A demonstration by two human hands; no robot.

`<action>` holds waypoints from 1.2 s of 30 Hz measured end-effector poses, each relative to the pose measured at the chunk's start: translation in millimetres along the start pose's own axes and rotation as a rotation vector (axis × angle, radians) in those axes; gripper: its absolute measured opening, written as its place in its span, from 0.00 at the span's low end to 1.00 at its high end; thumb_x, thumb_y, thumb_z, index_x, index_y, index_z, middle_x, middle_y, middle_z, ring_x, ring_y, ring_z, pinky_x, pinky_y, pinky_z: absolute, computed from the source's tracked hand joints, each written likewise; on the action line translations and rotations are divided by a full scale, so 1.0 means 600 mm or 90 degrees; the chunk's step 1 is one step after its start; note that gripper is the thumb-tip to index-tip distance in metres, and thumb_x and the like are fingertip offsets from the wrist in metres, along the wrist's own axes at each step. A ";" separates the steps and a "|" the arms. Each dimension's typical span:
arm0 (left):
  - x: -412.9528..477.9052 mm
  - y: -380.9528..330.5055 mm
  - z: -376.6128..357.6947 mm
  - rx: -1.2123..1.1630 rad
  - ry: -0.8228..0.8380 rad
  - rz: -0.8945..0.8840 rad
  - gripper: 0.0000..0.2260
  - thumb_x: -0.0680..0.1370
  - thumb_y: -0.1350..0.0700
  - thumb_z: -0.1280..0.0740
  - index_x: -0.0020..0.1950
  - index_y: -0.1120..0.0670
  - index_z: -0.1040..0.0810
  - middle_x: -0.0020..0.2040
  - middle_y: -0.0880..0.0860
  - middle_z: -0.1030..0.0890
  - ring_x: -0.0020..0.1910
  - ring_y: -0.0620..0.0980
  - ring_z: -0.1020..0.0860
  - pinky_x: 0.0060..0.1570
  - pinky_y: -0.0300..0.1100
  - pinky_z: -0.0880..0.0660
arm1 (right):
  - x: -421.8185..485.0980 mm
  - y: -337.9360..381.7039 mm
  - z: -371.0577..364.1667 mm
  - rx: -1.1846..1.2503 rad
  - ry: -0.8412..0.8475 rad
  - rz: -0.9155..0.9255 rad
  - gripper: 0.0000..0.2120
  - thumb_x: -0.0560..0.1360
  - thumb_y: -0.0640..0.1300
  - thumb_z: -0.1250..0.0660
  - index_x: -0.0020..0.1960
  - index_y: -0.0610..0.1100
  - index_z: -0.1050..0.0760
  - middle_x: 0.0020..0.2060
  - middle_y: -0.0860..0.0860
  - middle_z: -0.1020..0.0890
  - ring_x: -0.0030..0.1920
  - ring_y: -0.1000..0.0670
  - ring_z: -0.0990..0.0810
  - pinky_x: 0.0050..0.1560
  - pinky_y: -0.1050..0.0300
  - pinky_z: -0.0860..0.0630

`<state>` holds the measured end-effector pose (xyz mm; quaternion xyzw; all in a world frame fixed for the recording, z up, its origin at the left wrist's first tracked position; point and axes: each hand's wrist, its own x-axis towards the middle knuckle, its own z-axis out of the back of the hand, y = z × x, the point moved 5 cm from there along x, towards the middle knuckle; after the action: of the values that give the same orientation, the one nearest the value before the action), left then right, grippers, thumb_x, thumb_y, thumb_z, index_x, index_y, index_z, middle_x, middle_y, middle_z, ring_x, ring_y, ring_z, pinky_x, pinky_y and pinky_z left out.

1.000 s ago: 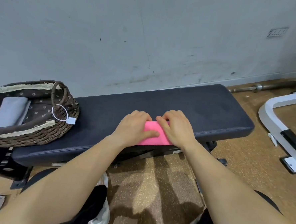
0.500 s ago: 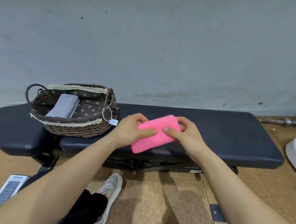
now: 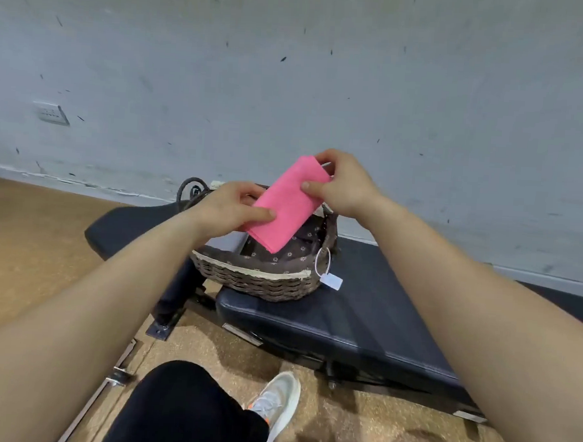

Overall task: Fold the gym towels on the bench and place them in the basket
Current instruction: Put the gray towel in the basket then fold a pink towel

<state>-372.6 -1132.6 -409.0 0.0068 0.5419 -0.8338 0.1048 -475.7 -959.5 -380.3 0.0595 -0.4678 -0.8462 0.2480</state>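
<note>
A folded pink towel [image 3: 286, 206] hangs tilted in the air just above the wicker basket [image 3: 255, 282], its lower corner dipping toward the brown lining. My left hand [image 3: 228, 206] pinches its lower left edge with thumb on top. My right hand [image 3: 345, 183] pinches its upper right end. The basket stands on the left part of the black bench [image 3: 363, 314]. A folded grey towel [image 3: 225, 240] lies inside the basket, mostly hidden behind my left arm.
A white price tag [image 3: 332, 280] dangles from the basket's right side. My black trouser knee [image 3: 183, 409] and a pale sneaker [image 3: 277, 402] are on the cork floor below. The grey wall stands close behind the bench, with a socket [image 3: 52, 114] at left.
Both hands lifted the folded pink towel off the bench and carried it left to above the basket. The view has swung left with them.
</note>
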 end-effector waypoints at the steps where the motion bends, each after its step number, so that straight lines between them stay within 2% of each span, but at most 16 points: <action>1: 0.013 0.017 0.013 0.052 -0.001 0.014 0.10 0.74 0.58 0.25 0.53 0.52 0.20 0.45 0.56 0.16 0.43 0.50 0.18 0.46 0.42 0.20 | 0.018 -0.001 -0.022 -0.058 0.024 0.003 0.22 0.74 0.43 0.26 0.65 0.46 0.26 0.53 0.49 0.20 0.52 0.47 0.20 0.53 0.55 0.25; 3: 0.037 0.050 0.028 0.152 0.016 0.050 0.12 0.72 0.55 0.23 0.52 0.54 0.20 0.41 0.54 0.16 0.39 0.50 0.20 0.41 0.41 0.23 | 0.046 -0.003 -0.064 -0.161 0.058 0.020 0.24 0.74 0.45 0.26 0.68 0.45 0.27 0.59 0.47 0.20 0.58 0.46 0.21 0.56 0.57 0.27; 5: 0.055 0.076 0.031 0.238 0.043 0.085 0.15 0.71 0.53 0.22 0.53 0.57 0.20 0.41 0.55 0.17 0.38 0.50 0.21 0.39 0.42 0.25 | 0.064 -0.008 -0.101 -0.246 0.091 0.026 0.25 0.74 0.45 0.26 0.69 0.44 0.27 0.63 0.46 0.21 0.62 0.45 0.22 0.59 0.57 0.28; 8: 0.069 0.104 0.024 0.323 0.079 0.134 0.20 0.70 0.49 0.21 0.52 0.60 0.21 0.42 0.58 0.16 0.35 0.52 0.22 0.42 0.47 0.21 | 0.088 -0.022 -0.145 -0.334 0.142 0.009 0.25 0.73 0.46 0.26 0.69 0.45 0.26 0.63 0.46 0.20 0.63 0.44 0.22 0.61 0.55 0.26; 11: 0.075 0.112 0.021 0.410 0.075 0.141 0.23 0.68 0.43 0.21 0.49 0.62 0.18 0.39 0.57 0.16 0.35 0.52 0.22 0.44 0.47 0.22 | 0.102 -0.031 -0.172 -0.372 0.166 -0.012 0.25 0.73 0.46 0.26 0.68 0.48 0.25 0.61 0.48 0.19 0.61 0.45 0.21 0.59 0.55 0.25; 14: 0.073 0.110 0.017 0.446 0.047 0.123 0.20 0.69 0.43 0.22 0.47 0.60 0.18 0.39 0.54 0.16 0.39 0.53 0.19 0.40 0.42 0.25 | 0.106 -0.036 -0.188 -0.402 0.171 -0.024 0.20 0.72 0.43 0.27 0.64 0.49 0.22 0.58 0.48 0.17 0.58 0.44 0.20 0.58 0.52 0.22; 16: 0.071 0.108 0.023 0.346 0.010 0.117 0.14 0.72 0.48 0.23 0.46 0.58 0.20 0.38 0.56 0.15 0.38 0.55 0.16 0.41 0.44 0.19 | 0.108 -0.041 -0.195 -0.434 0.175 -0.035 0.16 0.71 0.41 0.29 0.59 0.48 0.20 0.53 0.47 0.16 0.53 0.44 0.18 0.53 0.50 0.20; 18: 0.074 0.102 0.043 0.247 -0.049 0.082 0.07 0.74 0.55 0.25 0.45 0.54 0.22 0.38 0.57 0.15 0.35 0.54 0.15 0.39 0.47 0.17 | 0.107 -0.046 -0.202 -0.439 0.167 -0.043 0.15 0.70 0.40 0.30 0.56 0.49 0.19 0.50 0.47 0.16 0.50 0.43 0.18 0.49 0.51 0.20; 20: 0.085 0.097 0.066 0.355 -0.084 0.009 0.03 0.75 0.58 0.30 0.45 0.51 0.22 0.45 0.53 0.15 0.43 0.51 0.16 0.46 0.44 0.19 | 0.106 -0.049 -0.207 -0.423 0.144 -0.047 0.15 0.70 0.40 0.30 0.56 0.48 0.19 0.50 0.46 0.15 0.51 0.42 0.18 0.50 0.51 0.20; 23: 0.104 0.112 0.061 0.606 0.012 -0.050 0.13 0.75 0.59 0.32 0.59 0.51 0.21 0.60 0.53 0.21 0.59 0.54 0.22 0.58 0.45 0.25 | 0.107 -0.054 -0.215 -0.435 0.109 -0.064 0.11 0.73 0.42 0.33 0.55 0.45 0.20 0.52 0.43 0.16 0.52 0.40 0.18 0.51 0.49 0.20; 25: 0.115 0.132 0.051 0.700 0.097 -0.044 0.19 0.73 0.57 0.30 0.64 0.52 0.24 0.63 0.54 0.24 0.61 0.56 0.24 0.60 0.51 0.25 | 0.105 -0.058 -0.221 -0.455 0.090 -0.068 0.12 0.75 0.43 0.34 0.57 0.45 0.21 0.54 0.43 0.18 0.54 0.40 0.19 0.51 0.49 0.21; 28: 0.122 0.139 0.049 0.718 0.162 -0.025 0.22 0.72 0.55 0.28 0.65 0.52 0.25 0.61 0.55 0.21 0.58 0.57 0.22 0.58 0.53 0.23 | 0.093 -0.050 -0.229 -0.579 0.033 0.015 0.13 0.75 0.44 0.31 0.59 0.45 0.24 0.57 0.45 0.22 0.57 0.40 0.21 0.47 0.49 0.26; 30: 0.125 0.137 0.053 0.715 0.173 -0.010 0.26 0.72 0.53 0.26 0.70 0.50 0.28 0.65 0.54 0.23 0.61 0.57 0.23 0.60 0.52 0.25 | 0.084 -0.041 -0.229 -0.623 -0.003 0.084 0.15 0.74 0.46 0.29 0.59 0.45 0.25 0.57 0.46 0.24 0.58 0.41 0.23 0.47 0.49 0.26; 31: 0.125 0.137 0.055 0.710 0.182 0.001 0.29 0.73 0.52 0.26 0.72 0.48 0.30 0.67 0.54 0.25 0.63 0.57 0.24 0.62 0.52 0.26 | 0.082 -0.038 -0.228 -0.602 0.009 0.092 0.15 0.73 0.49 0.29 0.58 0.46 0.25 0.57 0.46 0.23 0.58 0.42 0.23 0.49 0.49 0.25; 33: 0.129 0.142 0.060 0.698 0.205 0.034 0.34 0.73 0.50 0.25 0.76 0.45 0.35 0.70 0.55 0.27 0.65 0.58 0.26 0.64 0.52 0.27 | 0.080 -0.042 -0.227 -0.531 0.106 0.055 0.17 0.71 0.56 0.28 0.55 0.48 0.22 0.54 0.48 0.21 0.55 0.43 0.22 0.50 0.50 0.23; 36: 0.131 0.146 0.068 0.718 0.228 0.074 0.42 0.68 0.47 0.22 0.78 0.41 0.41 0.68 0.58 0.28 0.63 0.59 0.25 0.62 0.52 0.25 | 0.070 -0.045 -0.234 -0.516 0.297 0.011 0.32 0.64 0.66 0.23 0.59 0.47 0.21 0.52 0.48 0.20 0.52 0.44 0.21 0.54 0.50 0.22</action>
<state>-429.6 -1217.2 -481.0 0.2316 0.0236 -0.9718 0.0373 -475.7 -1074.3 -475.0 0.1428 -0.0318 -0.9226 0.3569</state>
